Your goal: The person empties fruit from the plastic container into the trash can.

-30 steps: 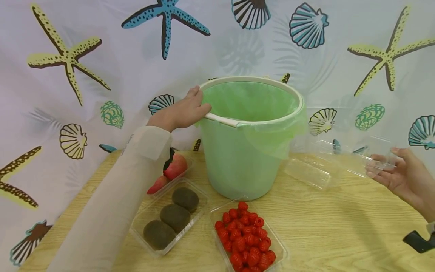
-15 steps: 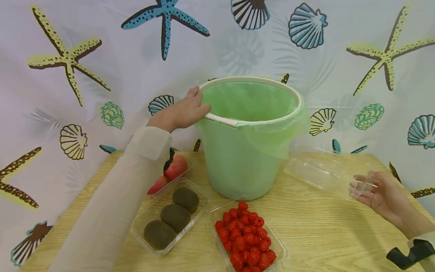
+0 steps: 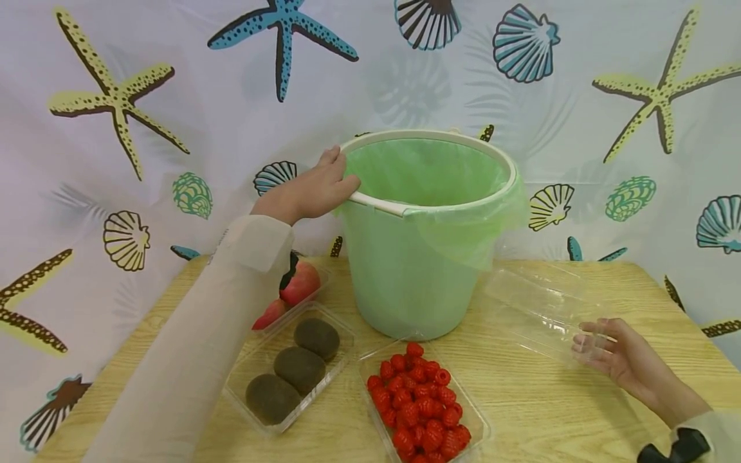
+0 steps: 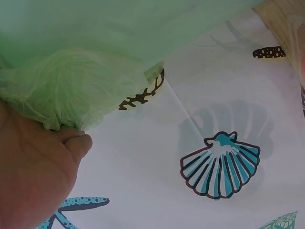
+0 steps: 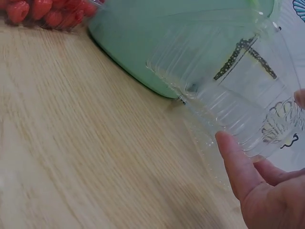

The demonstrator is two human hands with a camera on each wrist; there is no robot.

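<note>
A green bin with a white rim, lined with a green plastic bag, stands on the table. My left hand grips its rim at the left. In the left wrist view that hand lies against the crumpled bag. My right hand holds a clear plastic container by its near end, right of the bin. In the right wrist view this ribbed container overlaps the bin's side, the fingers at its edge. Another clear plastic piece lies under it on the table.
Front middle on the wooden table is a clear tray of raspberries. Left of it lies a clear tray with three dark brown-green oval fruits. Red-pink fruit sits behind, partly hidden by my left sleeve. A patterned curtain hangs behind.
My right hand has moved left, down and nearer with the clear container, lowering it toward the table over the other clear piece. My left hand has stayed on the rim.
</note>
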